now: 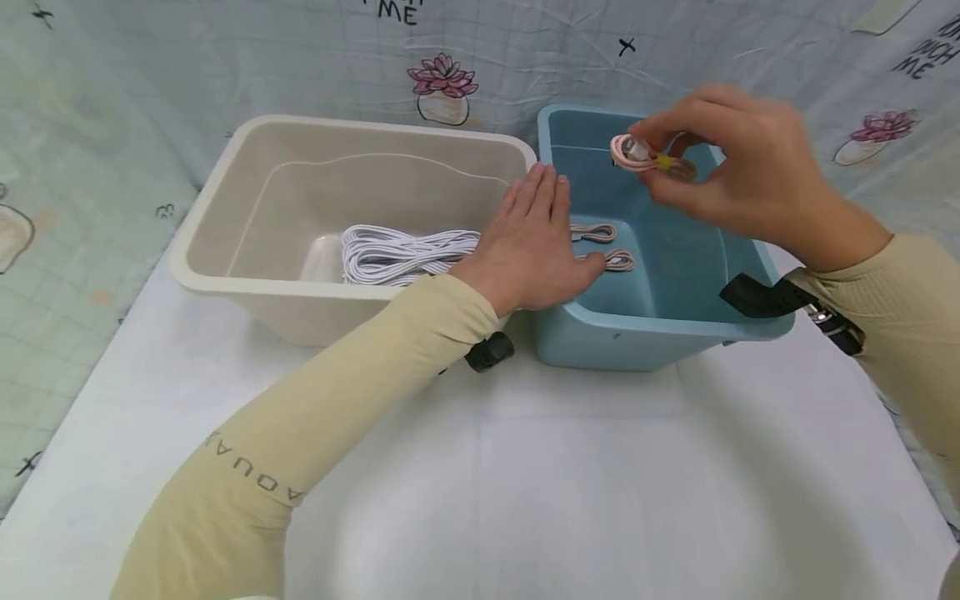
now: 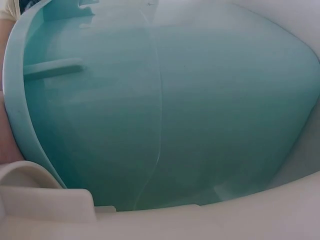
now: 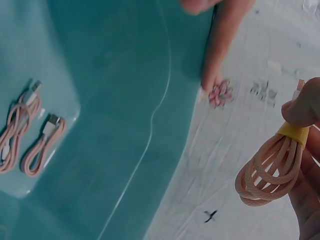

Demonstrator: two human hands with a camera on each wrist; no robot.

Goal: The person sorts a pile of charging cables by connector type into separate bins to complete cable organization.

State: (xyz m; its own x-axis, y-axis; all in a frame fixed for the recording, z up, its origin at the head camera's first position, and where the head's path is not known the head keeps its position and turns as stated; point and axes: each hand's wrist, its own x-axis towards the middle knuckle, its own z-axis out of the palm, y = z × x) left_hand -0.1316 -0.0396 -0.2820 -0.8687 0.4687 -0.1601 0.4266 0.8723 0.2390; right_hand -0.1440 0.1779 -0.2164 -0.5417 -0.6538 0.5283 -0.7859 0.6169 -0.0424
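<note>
My right hand point(image 1: 750, 171) is raised over the blue bin point(image 1: 675, 321) and pinches a coiled pink USB cable point(image 3: 267, 175) between thumb and fingers. A yellow tie point(image 3: 294, 133) wraps the coil. My left hand point(image 1: 528, 250) rests, fingers straight, on the adjoining rims of the blue bin and the beige bin point(image 1: 300, 287). Two more pink cables lie on the blue bin's floor, one cable point(image 3: 20, 125) beside the other cable point(image 3: 44, 147); in the head view the left hand partly hides them. The left wrist view shows the blue bin's outer wall point(image 2: 200, 110).
A bundle of white cable point(image 1: 397, 254) lies in the beige bin. Both bins stand side by side on a white table point(image 1: 480, 483), against a patterned cloth point(image 1: 322, 58). Black wrist straps point(image 1: 765, 296) hang near the bins' front rims.
</note>
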